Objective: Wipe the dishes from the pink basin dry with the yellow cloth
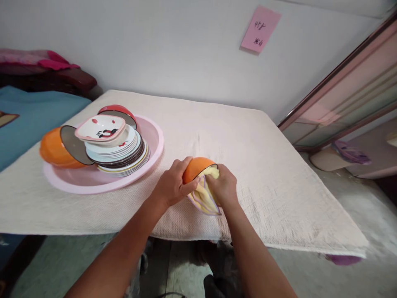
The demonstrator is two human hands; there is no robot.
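We hold an orange bowl (195, 167) just to the right of the pink basin (156, 140), above the near edge of the table cover (263, 165). Our left hand (172, 186) clasps the bowl's outer wall, fingers curled toward the rim; our right hand (223, 186) is bunched on a yellow cloth (203, 198) pressed into the bowl's mouth, its loose end hanging below the bowl toward us. The bowl is tipped on its side, its opening turned away from the basin; whether it rests on the table cover or is lifted just off it, we cannot tell.

Inside the basin sits a stack of plates (118, 155) topped by a square dish (101, 127); behind the stack a red bowl (119, 111) leans on edge; at the basin's left rim a spare orange bowl (51, 151) lies on its side. On the wall, well to the right of the basin and high above it, hangs a pink note (259, 29).

In our judgement the wiping goes best if the left hand holds firm and turns the bowl a little at a time, so the cloth meets the whole inner wall and the rim; the right hand should press with flat fingers rather than a tight wad; the trailing end wants gathering in; a sure grip matters, the bowl being near the table's edge.
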